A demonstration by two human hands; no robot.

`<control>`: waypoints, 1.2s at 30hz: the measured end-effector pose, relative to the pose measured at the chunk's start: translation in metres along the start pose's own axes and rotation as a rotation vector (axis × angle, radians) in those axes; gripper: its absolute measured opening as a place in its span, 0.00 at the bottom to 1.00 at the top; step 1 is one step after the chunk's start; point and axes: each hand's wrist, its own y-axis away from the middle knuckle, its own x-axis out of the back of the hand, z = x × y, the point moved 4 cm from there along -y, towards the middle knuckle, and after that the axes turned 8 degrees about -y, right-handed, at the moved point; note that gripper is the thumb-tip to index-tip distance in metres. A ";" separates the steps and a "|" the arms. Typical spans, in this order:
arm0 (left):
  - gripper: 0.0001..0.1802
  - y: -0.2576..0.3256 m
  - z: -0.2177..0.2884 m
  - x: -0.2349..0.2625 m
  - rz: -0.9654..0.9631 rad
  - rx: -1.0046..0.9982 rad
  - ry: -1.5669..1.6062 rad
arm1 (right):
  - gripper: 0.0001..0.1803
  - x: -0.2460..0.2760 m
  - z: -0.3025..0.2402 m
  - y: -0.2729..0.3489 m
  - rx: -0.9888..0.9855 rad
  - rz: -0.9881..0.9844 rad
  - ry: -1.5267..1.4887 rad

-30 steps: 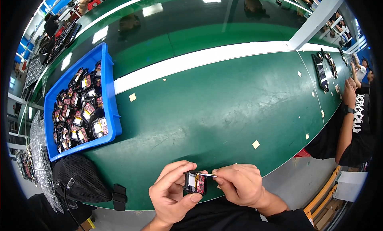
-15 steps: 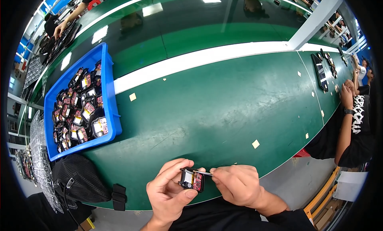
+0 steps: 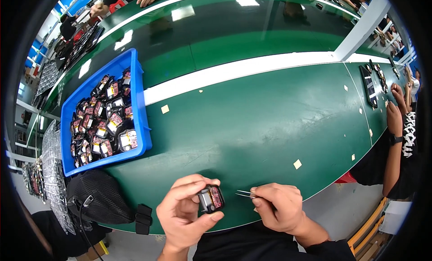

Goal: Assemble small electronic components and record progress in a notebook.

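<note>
Between the fingers and thumb of my left hand [image 3: 182, 211] is a small black device housing [image 3: 210, 199], its open side facing up. Inside it show a silvery-white block and a red circuit board. A pair of metal tweezers [image 3: 244, 194] is pinched in my right hand [image 3: 280, 207]. The two tips point left toward the housing and stand apart from it, with nothing visible between them. To the left, a blue bin [image 3: 147, 130] holds many similar open housings [image 3: 108, 121] with red boards and yellow strips.
A black mesh bag [image 3: 100, 195] and a black strap [image 3: 143, 219] lie at the table's left edge. Small cream paper bits [image 3: 297, 164] dot the green table [image 3: 252, 126]. Co-workers sit at the right and across; dark panels [image 3: 369, 87] lie far right.
The tweezers have drawn back to the right, out of the housing, and their tips now show spread. My left hand has tilted the housing slightly. The whole view has shifted a little.
</note>
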 end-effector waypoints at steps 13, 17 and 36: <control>0.26 -0.049 0.047 0.101 0.580 -0.204 -0.990 | 0.09 0.004 0.001 0.000 0.002 -0.042 -0.031; 0.19 -0.052 0.036 0.124 0.667 -0.096 -1.025 | 0.11 0.005 -0.002 0.002 0.006 -0.016 -0.026; 0.14 -0.023 0.043 -0.015 0.132 -0.328 -1.029 | 0.27 0.203 0.079 0.000 -0.727 0.547 1.023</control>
